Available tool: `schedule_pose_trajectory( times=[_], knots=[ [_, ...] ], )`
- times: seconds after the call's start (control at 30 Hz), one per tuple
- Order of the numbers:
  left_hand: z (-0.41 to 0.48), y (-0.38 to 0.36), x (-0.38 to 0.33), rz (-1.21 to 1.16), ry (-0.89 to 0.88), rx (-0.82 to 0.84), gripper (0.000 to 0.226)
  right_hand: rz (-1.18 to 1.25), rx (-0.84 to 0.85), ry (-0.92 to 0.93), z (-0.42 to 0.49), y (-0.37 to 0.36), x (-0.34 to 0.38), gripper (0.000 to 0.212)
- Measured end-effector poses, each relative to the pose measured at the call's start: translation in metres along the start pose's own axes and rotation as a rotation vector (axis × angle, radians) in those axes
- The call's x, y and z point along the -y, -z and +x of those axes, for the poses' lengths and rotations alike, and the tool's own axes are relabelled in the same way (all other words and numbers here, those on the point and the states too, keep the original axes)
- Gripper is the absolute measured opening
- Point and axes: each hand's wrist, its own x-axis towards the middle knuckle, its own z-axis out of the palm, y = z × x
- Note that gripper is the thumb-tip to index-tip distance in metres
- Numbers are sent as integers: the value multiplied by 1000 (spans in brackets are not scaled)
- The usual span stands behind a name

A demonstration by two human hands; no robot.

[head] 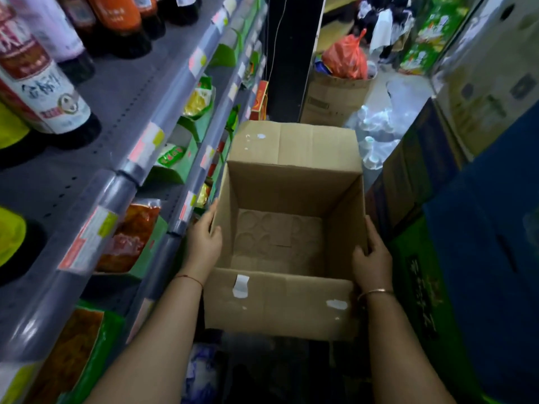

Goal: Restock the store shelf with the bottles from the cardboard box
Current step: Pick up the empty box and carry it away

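Empty cardboard box (285, 228) held between both hands.
Left hand (204, 237) grips its left wall, right hand (372, 252) its right wall; no bottles inside.

Cardboard box (287, 228): brown, upright, flaps open, nothing inside but round dents in the base. Your store shelf (122, 91), at left, carries dark bottles (43, 83) standing upright.

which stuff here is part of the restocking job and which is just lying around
Part of the job:
- cardboard box, open and empty, held by the left hand and right hand
- bottles standing on the shelf

Just lying about:
- orange plastic bag in a far box
- snack packets on lower shelves
- blue and green cartons on the right
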Motion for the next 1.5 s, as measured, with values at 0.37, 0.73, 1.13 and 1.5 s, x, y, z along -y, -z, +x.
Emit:
schedule_pose_trajectory(
  times=[0.37, 0.73, 1.13, 1.5],
  knots=[
    [111, -29, -2, 2, 8, 16, 60, 55, -3, -76, 98, -43, 6, 67],
    [204, -82, 7, -56, 64, 29, 58, 30, 3, -108, 206, -76, -7, 65],
    [281, -148, 47, -75, 155, 101, 60, 67, 1, -184, 284, -110, -57, 67],
    [317, -184, 82, -9, 173, 126, 62, 5, -8, -131, 313, -133, -89, 67]
  ],
)
